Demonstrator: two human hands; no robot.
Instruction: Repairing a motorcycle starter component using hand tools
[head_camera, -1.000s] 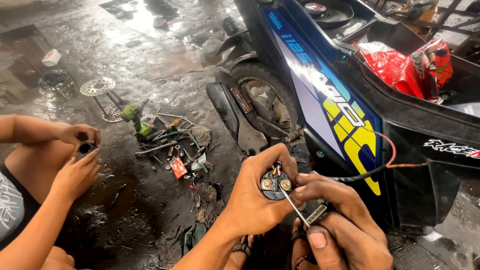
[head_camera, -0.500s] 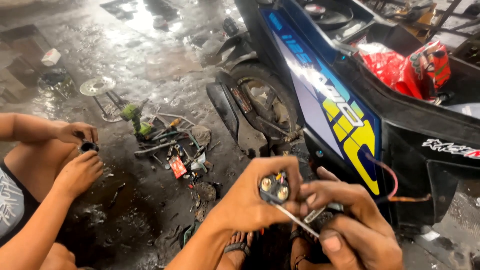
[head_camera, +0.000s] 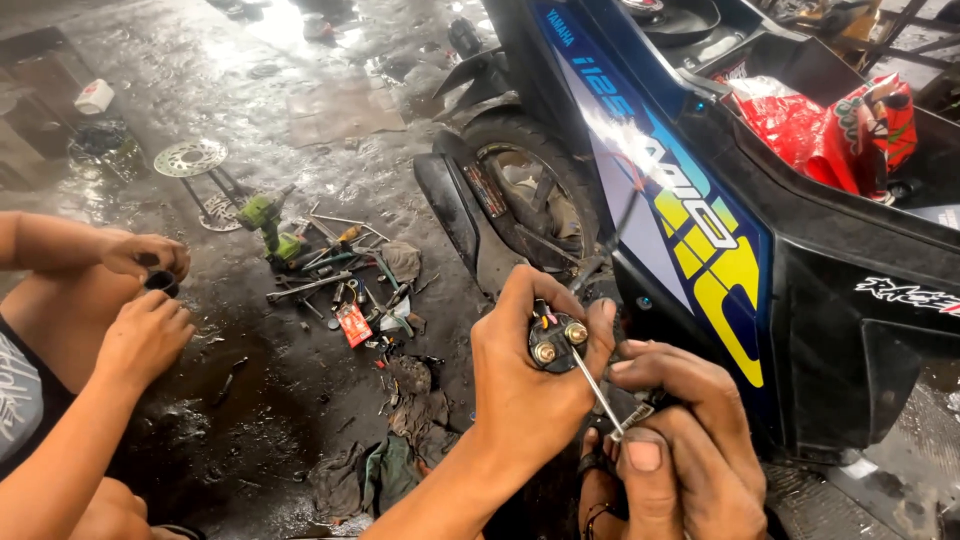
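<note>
Left hand (head_camera: 525, 385) fingers grip small black relay (head_camera: 555, 340), two brass terminals; right hand (head_camera: 685, 440) pinches screwdriver (head_camera: 597, 392)

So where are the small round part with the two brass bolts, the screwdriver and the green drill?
round black part with brass bolts (head_camera: 553, 342), head view, its bolted face
screwdriver (head_camera: 592, 388), head view, mid-shaft
green drill (head_camera: 266, 222), head view, its body
</note>
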